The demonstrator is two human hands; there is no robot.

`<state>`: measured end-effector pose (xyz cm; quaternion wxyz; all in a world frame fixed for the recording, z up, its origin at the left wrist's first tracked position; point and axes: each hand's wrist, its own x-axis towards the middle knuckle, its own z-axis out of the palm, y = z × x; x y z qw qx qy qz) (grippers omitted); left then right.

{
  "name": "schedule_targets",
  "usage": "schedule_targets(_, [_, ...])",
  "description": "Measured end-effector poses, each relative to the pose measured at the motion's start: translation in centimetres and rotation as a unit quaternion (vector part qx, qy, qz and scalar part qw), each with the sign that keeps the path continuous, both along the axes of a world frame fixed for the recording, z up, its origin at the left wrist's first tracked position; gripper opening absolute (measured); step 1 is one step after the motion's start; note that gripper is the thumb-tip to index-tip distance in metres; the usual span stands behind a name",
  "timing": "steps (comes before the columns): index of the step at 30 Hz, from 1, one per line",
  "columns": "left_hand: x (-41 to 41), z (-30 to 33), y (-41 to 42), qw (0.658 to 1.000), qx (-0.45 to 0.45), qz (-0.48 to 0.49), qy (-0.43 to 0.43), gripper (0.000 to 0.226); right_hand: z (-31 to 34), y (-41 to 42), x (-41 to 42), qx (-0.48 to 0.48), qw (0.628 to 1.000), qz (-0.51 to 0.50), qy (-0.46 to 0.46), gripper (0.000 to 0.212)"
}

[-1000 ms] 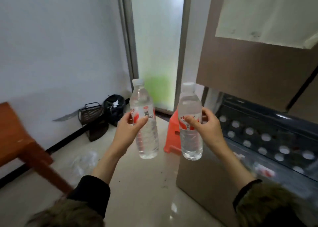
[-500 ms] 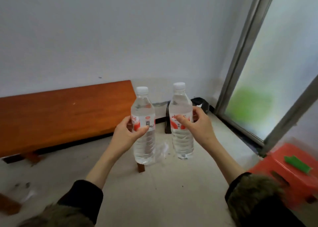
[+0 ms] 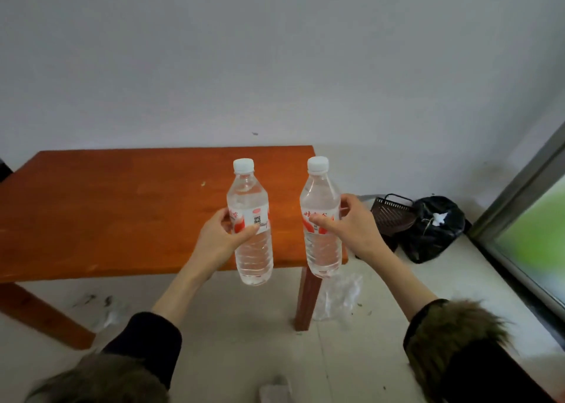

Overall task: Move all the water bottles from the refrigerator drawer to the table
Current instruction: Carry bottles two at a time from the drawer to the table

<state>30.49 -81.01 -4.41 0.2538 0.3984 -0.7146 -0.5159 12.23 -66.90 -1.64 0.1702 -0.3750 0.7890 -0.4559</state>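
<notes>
I hold two clear water bottles upright, each with a white cap and a red and white label. My left hand grips the left bottle around its label. My right hand grips the right bottle the same way. Both bottles hang in the air in front of the near right corner of the orange wooden table, which stands against the white wall. The refrigerator drawer is out of view.
A dark basket and a black rubbish bag sit on the floor right of the table. Crumpled clear plastic lies by the table leg. A glass door frame runs along the right edge.
The view has swung left from the refrigerator to face the table. Both hands still hold their bottles, now in front of the table's right corner.
</notes>
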Motion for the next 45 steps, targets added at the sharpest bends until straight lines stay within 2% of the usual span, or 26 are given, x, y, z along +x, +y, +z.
schedule_targets(6, [-4.7,-1.4,-11.6,0.997,-0.009,0.01,-0.081,0.061,-2.6,-12.9,-5.8,0.056,0.998,0.041,-0.004,0.07])
schedule_targets(12, [-8.2,-2.8,-21.3,0.991,-0.011,0.007,-0.137,0.066,-3.6,-23.6,-9.5,0.085,0.994,0.069,-0.005,0.067])
schedule_targets(17, [-10.7,-4.6,-30.3,0.992,0.012,0.009,-0.125,0.069,-5.9,-32.2,-12.4,0.079,0.993,0.054,-0.075,0.067])
schedule_targets(20, [-12.5,-6.1,-36.1,0.993,0.015,-0.006,-0.114,0.067,-7.3,-37.3,-14.3,0.081,0.993,0.042,-0.081,0.069])
schedule_targets(24, [-14.9,-7.9,-43.6,0.993,0.02,-0.047,-0.108,0.073,-9.5,-43.9,-16.5,0.081,0.992,0.034,-0.085,0.07])
schedule_targets(28, [-17.4,-9.2,-49.6,0.988,0.033,-0.106,-0.104,0.067,-10.7,-49.1,-18.3,0.069,0.986,0.043,-0.146,0.059])
schedule_targets(32, [-19.6,-10.5,-53.3,0.986,0.055,-0.13,-0.085,0.067,-12.0,-53.0,-19.7,0.072,0.979,0.043,-0.187,0.052])
schedule_targets(36, [-21.3,-11.4,-55.4,0.984,0.084,-0.142,-0.065,0.068,-12.7,-55.7,-20.5,0.079,0.976,0.059,-0.195,0.061])
schedule_targets(40, [-22.3,-12.0,-56.1,0.984,0.071,-0.153,-0.052,0.053,-12.9,-57.0,-21.1,0.084,0.973,0.075,-0.203,0.061])
schedule_targets(45, [-22.5,-12.7,-56.3,0.982,0.087,-0.163,-0.047,0.07,-13.3,-57.1,-21.4,0.098,0.97,0.092,-0.205,0.061])
